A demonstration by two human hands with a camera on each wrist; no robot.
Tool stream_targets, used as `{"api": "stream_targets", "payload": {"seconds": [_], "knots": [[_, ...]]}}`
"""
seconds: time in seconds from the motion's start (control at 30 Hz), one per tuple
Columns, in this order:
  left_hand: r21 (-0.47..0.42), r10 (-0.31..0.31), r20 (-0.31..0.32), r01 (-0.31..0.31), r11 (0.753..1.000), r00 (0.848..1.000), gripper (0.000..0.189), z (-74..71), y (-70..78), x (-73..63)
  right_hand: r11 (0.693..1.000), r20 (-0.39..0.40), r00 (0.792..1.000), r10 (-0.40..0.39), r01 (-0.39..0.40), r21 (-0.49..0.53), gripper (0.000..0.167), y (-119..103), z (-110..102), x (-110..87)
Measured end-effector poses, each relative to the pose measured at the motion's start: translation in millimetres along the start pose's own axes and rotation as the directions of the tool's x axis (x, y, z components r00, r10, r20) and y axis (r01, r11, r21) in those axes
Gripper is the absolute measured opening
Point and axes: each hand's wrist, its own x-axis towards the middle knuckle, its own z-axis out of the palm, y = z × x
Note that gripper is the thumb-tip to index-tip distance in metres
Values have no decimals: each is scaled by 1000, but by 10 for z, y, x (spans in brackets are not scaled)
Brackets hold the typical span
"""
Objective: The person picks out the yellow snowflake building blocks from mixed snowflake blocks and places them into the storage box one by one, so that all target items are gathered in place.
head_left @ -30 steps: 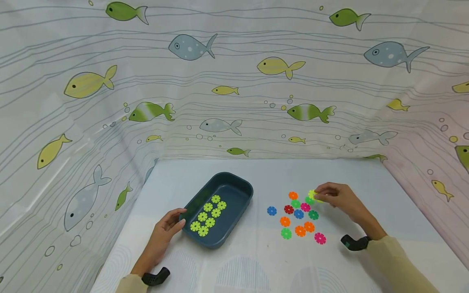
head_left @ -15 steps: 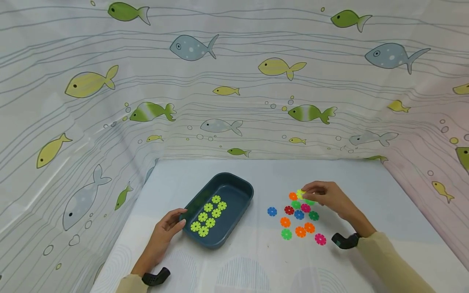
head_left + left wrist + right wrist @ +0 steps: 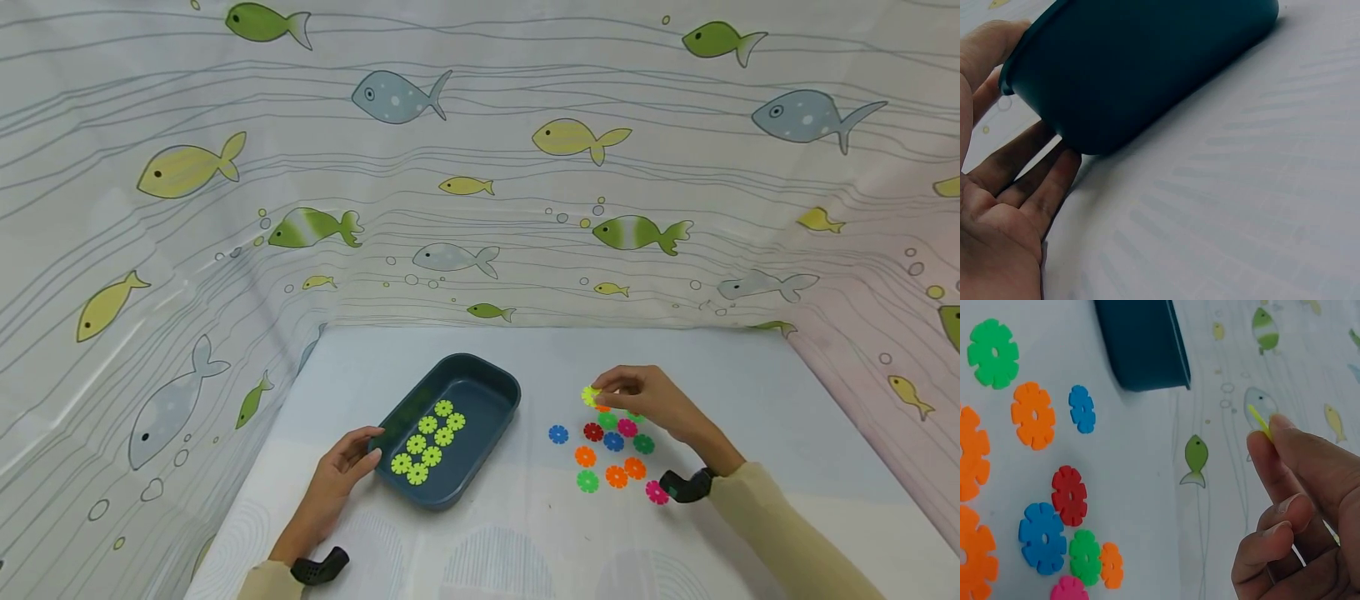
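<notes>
My right hand (image 3: 651,402) pinches a yellow notched plastic disc (image 3: 589,396) between thumb and index finger, above the far side of the scattered discs. The right wrist view shows this disc edge-on, with the other fingers curled below. At the left, a dark blue rectangular tub (image 3: 504,417) stands at an angle, with several yellow-green discs (image 3: 431,456) lying flat on its bottom. My left hand (image 3: 341,468) holds the tub's near left corner. In the left wrist view its upper digits are at the rim, and the lower fingers (image 3: 1060,172) touch the outer wall low down.
Loose discs in other colours lie right of the tub: a blue one (image 3: 558,434), a dark red one (image 3: 593,432), a light green one (image 3: 587,481) and several orange ones (image 3: 617,476). Fish-printed sheeting (image 3: 450,287) walls in the white tabletop (image 3: 525,542).
My right hand has moved left across the far side of the loose discs, carrying the yellow disc. The left hand and the tub have stayed put.
</notes>
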Motion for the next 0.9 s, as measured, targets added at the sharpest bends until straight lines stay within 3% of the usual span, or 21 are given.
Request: {"api": "stream_targets", "payload": {"seconds": [0.4, 0.9], "knots": [[6, -12, -5, 12, 1000, 1000, 47, -1, 15, -9, 996, 85, 994, -73, 68, 59, 25, -254, 166, 185], [13, -13, -11, 13, 1000, 1000, 48, -1, 21, -11, 987, 200, 967, -160, 153, 50, 21, -495, 406, 390]]}}
